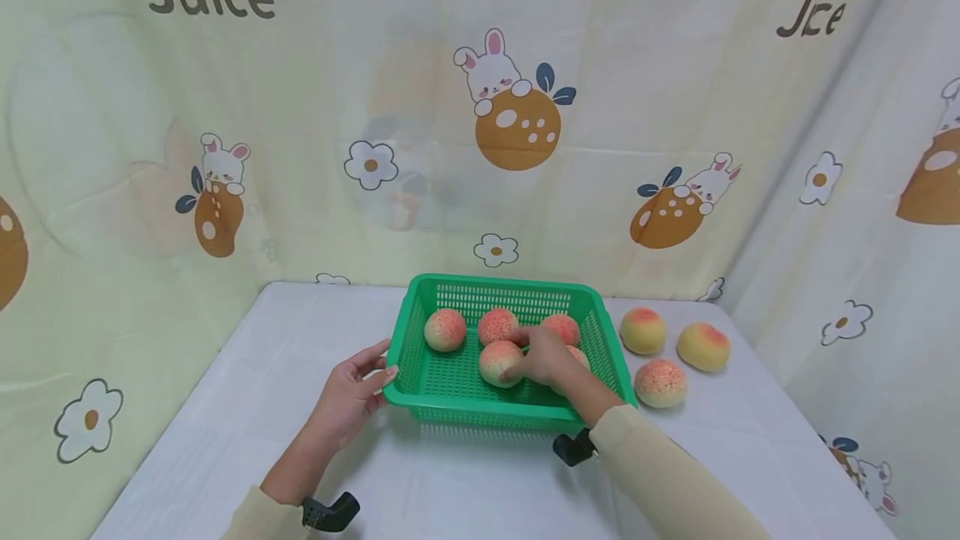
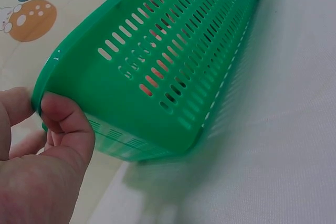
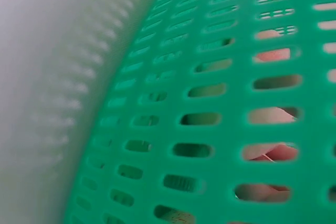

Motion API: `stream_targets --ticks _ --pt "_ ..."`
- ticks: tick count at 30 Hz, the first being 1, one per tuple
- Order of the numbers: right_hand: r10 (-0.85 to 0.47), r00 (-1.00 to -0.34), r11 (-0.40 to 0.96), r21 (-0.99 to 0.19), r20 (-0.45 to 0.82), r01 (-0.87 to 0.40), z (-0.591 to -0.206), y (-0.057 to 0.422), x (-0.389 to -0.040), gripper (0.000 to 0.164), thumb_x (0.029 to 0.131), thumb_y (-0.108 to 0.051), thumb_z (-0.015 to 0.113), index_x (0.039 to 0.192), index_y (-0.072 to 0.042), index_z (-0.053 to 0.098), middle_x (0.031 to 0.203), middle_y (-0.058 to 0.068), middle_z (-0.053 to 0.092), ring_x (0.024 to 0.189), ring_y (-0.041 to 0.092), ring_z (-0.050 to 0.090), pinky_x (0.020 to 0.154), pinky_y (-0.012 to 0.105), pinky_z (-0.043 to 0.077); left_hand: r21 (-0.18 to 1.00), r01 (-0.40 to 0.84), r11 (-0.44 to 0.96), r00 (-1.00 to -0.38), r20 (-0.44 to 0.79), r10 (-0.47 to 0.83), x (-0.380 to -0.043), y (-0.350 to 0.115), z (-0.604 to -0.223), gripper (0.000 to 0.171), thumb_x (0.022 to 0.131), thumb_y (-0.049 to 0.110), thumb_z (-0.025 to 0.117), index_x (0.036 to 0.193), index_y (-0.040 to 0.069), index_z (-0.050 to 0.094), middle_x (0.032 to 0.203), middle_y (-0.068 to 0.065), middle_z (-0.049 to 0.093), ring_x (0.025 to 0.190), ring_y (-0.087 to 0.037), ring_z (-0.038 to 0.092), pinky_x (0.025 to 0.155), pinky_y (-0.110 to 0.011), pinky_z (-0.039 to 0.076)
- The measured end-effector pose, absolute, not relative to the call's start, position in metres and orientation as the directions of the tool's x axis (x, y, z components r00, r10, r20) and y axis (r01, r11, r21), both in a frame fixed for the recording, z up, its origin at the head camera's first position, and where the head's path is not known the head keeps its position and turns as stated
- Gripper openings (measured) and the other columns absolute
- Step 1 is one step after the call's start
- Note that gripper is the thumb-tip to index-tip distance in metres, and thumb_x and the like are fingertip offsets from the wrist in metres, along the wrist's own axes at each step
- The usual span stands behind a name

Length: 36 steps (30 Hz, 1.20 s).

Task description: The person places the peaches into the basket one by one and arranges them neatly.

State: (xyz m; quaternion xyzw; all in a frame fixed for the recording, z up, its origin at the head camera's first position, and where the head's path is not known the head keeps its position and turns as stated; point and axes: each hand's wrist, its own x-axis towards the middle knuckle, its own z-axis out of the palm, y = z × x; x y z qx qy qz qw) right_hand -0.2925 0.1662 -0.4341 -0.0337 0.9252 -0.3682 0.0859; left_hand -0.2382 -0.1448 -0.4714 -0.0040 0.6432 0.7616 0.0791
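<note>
A green plastic basket (image 1: 487,417) with slotted walls stands on the table, holding several peaches, pale yellow with speckled pink-red tops. My left hand (image 1: 356,390) grips its left rim; in the left wrist view the thumb and fingers pinch the rim (image 2: 58,51) from both sides. Reaching over the front wall, my right hand (image 1: 546,357) holds a peach (image 1: 498,365) in the front middle of the basket, thumb and fingers around its right side. Another peach (image 1: 577,357) is partly hidden behind that hand. In the right wrist view, the slotted wall (image 3: 236,98) covers most of the hand.
Outside the basket, to its right, lie three more peaches: a speckled one (image 1: 661,383), a smooth yellow-red one (image 1: 642,331) and another smooth one (image 1: 703,347). A printed curtain (image 1: 420,215) hangs behind the white-covered table (image 1: 480,490).
</note>
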Motion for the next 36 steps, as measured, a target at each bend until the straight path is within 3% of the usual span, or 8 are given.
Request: stream_targets --ticks 10,17,26,30,36 --pt "-0.143 -0.983 0.675 -0.737 -0.113 -0.014 -0.429 0.173 -0.284 0.071 0.078 -0.021 0.09 0.14 -0.006 0.059 0.138 0.008 0.064 0.122 0.029 0.063 0.099 0.043 0.057 0.98 -0.126 -0.154 -0.987 -0.108 0.116 -0.238 -0.145 -0.472 0.057 0.1 0.009 0.066 0.153 0.015 0.048 0.123 -0.009 0.048 0.103 -0.016 0.061 0.083 -0.024 0.061" --pt "-0.209 -0.978 0.605 -0.787 -0.011 -0.12 -0.424 0.192 -0.283 0.063 0.082 -0.02 0.088 0.135 0.0 0.062 0.138 0.019 0.064 0.126 0.038 0.063 0.104 0.048 0.055 0.978 -0.126 -0.164 -0.987 -0.107 0.121 -0.238 -0.145 -0.472 0.057 0.1 0.007 0.065 0.154 0.014 0.047 0.122 -0.008 0.047 0.101 -0.015 0.061 0.082 -0.024 0.061" --pt "-0.2 -0.98 0.361 -0.93 -0.011 -0.064 -0.416 0.227 -0.27 0.073 0.082 -0.03 0.087 0.144 -0.007 0.056 0.146 0.014 0.059 0.138 0.034 0.055 0.104 0.038 0.055 0.977 -0.13 -0.171 -0.986 -0.109 0.125 -0.237 -0.144 -0.472 0.058 0.1 0.006 0.064 0.154 0.013 0.046 0.122 -0.008 0.046 0.102 -0.015 0.061 0.083 -0.025 0.061" --pt "-0.193 -0.981 0.321 -0.946 -0.013 -0.051 -0.412 0.24 -0.261 0.072 0.086 -0.03 0.084 0.148 -0.01 0.052 0.151 0.015 0.054 0.14 0.032 0.053 0.101 0.03 0.056 0.973 -0.14 -0.181 -0.985 -0.117 0.129 -0.237 -0.144 -0.472 0.057 0.101 0.003 0.062 0.154 0.013 0.046 0.121 -0.007 0.046 0.1 -0.014 0.06 0.082 -0.025 0.061" --pt "-0.178 -0.982 0.254 -0.961 0.063 -0.108 -0.411 0.256 -0.249 0.067 0.091 -0.024 0.08 0.148 -0.004 0.05 0.15 0.02 0.054 0.139 0.032 0.055 0.096 0.019 0.055 0.973 -0.14 -0.184 -0.985 -0.117 0.126 -0.236 -0.145 -0.471 0.058 0.1 0.005 0.064 0.154 0.012 0.045 0.121 -0.006 0.046 0.1 -0.013 0.059 0.081 -0.023 0.061"
